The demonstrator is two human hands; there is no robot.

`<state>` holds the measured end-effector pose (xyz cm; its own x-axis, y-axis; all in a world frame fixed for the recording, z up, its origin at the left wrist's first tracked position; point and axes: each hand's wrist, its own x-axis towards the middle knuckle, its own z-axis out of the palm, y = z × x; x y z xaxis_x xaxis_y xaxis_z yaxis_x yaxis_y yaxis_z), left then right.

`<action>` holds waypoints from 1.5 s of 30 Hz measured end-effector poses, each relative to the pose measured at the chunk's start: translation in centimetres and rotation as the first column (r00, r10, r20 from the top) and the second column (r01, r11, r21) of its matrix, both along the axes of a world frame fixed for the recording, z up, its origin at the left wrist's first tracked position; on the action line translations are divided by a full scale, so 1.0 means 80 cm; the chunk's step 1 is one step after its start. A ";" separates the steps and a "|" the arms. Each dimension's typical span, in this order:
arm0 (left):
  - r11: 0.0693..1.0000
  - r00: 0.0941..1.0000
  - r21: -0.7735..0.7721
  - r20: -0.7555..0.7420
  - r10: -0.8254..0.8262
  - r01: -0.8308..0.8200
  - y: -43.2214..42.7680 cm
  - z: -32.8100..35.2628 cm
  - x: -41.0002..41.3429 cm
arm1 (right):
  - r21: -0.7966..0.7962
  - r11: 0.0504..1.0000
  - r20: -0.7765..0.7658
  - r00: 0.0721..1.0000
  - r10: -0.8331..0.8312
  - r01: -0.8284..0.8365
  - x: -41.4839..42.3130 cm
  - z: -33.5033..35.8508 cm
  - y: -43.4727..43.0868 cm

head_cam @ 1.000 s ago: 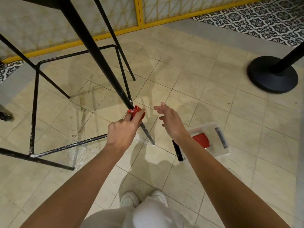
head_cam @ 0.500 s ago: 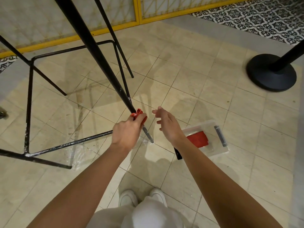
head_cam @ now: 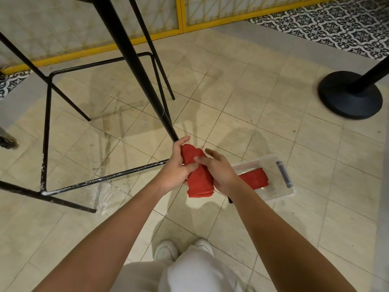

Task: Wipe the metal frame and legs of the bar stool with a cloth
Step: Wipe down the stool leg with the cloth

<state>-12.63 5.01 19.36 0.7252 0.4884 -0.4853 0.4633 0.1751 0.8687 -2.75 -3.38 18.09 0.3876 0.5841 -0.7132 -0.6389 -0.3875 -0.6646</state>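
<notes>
A black metal bar stool stands at the upper left; its near leg [head_cam: 134, 66] slants down to my hands, and its scuffed footrest bar [head_cam: 105, 178] runs low along the floor. A red cloth [head_cam: 197, 175] is bunched around the bottom end of that leg, hiding the foot. My left hand [head_cam: 175, 167] grips the cloth from the left with its thumb up by the leg. My right hand [head_cam: 219, 169] holds the cloth from the right, thumb pressed onto its front.
A clear plastic box [head_cam: 273, 182] with a second red cloth [head_cam: 254, 179] lies on the tiled floor just right of my hands. A black round stand base [head_cam: 349, 98] sits at the far right. A yellow-framed screen [head_cam: 181, 15] runs behind the stool. My white shoes [head_cam: 166, 249] are below.
My right hand, open and apart before, has closed in and taken hold of the cloth. The cloth has slid down the leg to its bottom end and more of it shows.
</notes>
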 end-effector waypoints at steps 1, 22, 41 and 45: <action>0.998 1.000 0.063 -0.029 -0.012 0.014 0.003 0.001 -0.003 | 0.025 1.000 -0.020 1.000 0.014 -0.014 -0.001 0.001 0.000; 0.732 0.789 0.306 0.329 0.519 -0.609 0.056 0.046 -0.033 | 0.425 0.905 0.334 0.928 -0.168 0.011 -0.016 0.072 0.053; 0.693 0.745 0.277 0.302 0.595 -0.666 0.065 0.056 -0.040 | 0.357 0.928 0.713 0.611 -0.345 0.106 -0.064 0.080 0.091; 0.690 0.746 0.285 0.292 0.598 -0.665 0.062 0.053 -0.038 | 0.065 0.994 0.815 0.579 -0.003 -0.087 -0.048 0.051 0.068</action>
<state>-15.65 9.93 23.57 0.2311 0.9686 -0.0918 0.2022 0.0445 0.9783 -6.57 2.02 22.19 0.7521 0.6567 -0.0562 0.2027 -0.3115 -0.9284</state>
